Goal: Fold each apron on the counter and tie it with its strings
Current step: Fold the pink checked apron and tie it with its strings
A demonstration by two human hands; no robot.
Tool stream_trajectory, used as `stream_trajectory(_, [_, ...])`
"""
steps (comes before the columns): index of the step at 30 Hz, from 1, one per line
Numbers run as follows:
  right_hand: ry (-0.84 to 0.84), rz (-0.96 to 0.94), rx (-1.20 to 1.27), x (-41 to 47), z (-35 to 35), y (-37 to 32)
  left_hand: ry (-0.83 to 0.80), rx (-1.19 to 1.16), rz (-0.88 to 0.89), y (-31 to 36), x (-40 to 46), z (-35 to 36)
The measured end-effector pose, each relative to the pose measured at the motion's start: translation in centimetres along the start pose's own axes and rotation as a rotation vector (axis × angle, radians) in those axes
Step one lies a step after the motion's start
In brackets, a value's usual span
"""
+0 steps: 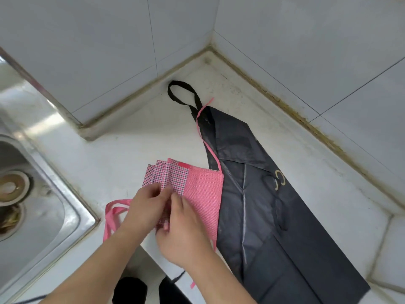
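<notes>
Fingers (168, 191) of both hands are pinching the near edge of the pink apron (201, 189), which sits folded on the counter (122, 154), its far edge touching the black apron (274, 205). The stacked folds could slide apart if the left hand (144, 207) or right hand (184, 233) lets go, and a loose pink string (206, 137) could snag.

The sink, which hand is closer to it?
Left. The left hand grips the pink apron on the side toward the sink; the right hand lies beyond it, toward the black apron.
</notes>
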State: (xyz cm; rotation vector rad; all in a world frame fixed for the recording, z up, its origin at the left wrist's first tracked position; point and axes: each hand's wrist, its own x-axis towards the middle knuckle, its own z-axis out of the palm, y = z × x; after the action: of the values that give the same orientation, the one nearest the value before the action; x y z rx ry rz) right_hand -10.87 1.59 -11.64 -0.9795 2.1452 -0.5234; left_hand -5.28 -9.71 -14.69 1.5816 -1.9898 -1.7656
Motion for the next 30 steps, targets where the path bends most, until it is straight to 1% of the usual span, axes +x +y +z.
stream_trajectory(1, [-0.020, -0.009, 0.011, -0.2, 0.2, 0.2, 0.091, 0.197, 0.047, -0.4, 0.4, -0.1])
stream_trajectory(2, [0.008, -0.018, 0.003, -0.5, 0.4, 0.6, 0.169, 0.376, 0.092, -0.6, 0.8, -0.2])
stream_trajectory(3, [0.060, -0.008, -0.009, -0.8, 0.4, 1.1, 0.215, 0.508, 0.126, -0.9, 0.9, -0.3])
stream_trajectory(4, [0.133, 0.015, -0.011, -1.0, 0.5, 2.0, 0.230, 0.585, 0.139, -0.8, 1.0, -0.5])
stream_trajectory(6, [0.272, 0.139, -0.022, -1.1, 0.2, 3.6, 0.223, 0.627, 0.163, -1.3, 1.3, -0.7])
stream_trajectory(8, [0.333, 0.287, -0.030, -0.9, -0.3, 4.9, 0.249, 0.643, 0.218, -2.3, 1.8, -1.0])
stream_trajectory(11, [0.307, 0.393, 0.000, -0.3, -0.6, 6.1, 0.296, 0.703, 0.277, -3.2, 2.3, -1.4])
stream_trajectory(16, [0.286, 0.408, 0.125, 0.2, -1.1, 7.0, 0.315, 0.696, 0.274, -2.8, 2.1, -1.7])
stream_trajectory(18, [0.273, 0.463, 0.180, -0.4, -1.9, 7.0, 0.354, 0.730, 0.368, -2.2, 1.4, -1.3])
stream_trajectory(19, [0.259, 0.503, 0.206, -0.9, -2.3, 6.8, 0.335, 0.756, 0.462, -1.9, 0.9, -1.0])
stream_trajectory(20, [0.245, 0.527, 0.235, -1.4, -2.5, 6.7, 0.265, 0.775, 0.577, -1.8, 0.6, -0.6])
stream_trajectory(21, [0.206, 0.560, 0.243, -2.0, -2.5, 6.5, 0.159, 0.790, 0.672, -2.1, 0.4, 0.0])
stream_trajectory(22, [0.160, 0.579, 0.250, -2.6, -2.1, 6.4, 0.042, 0.812, 0.711, -2.7, 0.3, 0.6])
stream_trajectory(23, [0.110, 0.601, 0.247, -3.1, -1.6, 6.0, -0.048, 0.856, 0.697, -3.4, 0.3, 1.3])
stream_trajectory(25, [0.073, 0.624, 0.281, -4.0, -0.2, 5.6, -0.116, 0.981, 0.632, -5.1, 0.4, 2.3])
stream_trajectory(27, [0.099, 0.638, 0.363, -4.5, 1.0, 5.7, -0.112, 1.058, 0.624, -6.4, 0.5, 2.8])
stream_trajectory(30, [0.128, 0.645, 0.452, -5.3, 2.1, 6.4, -0.090, 1.075, 0.650, -6.6, 0.5, 2.9])
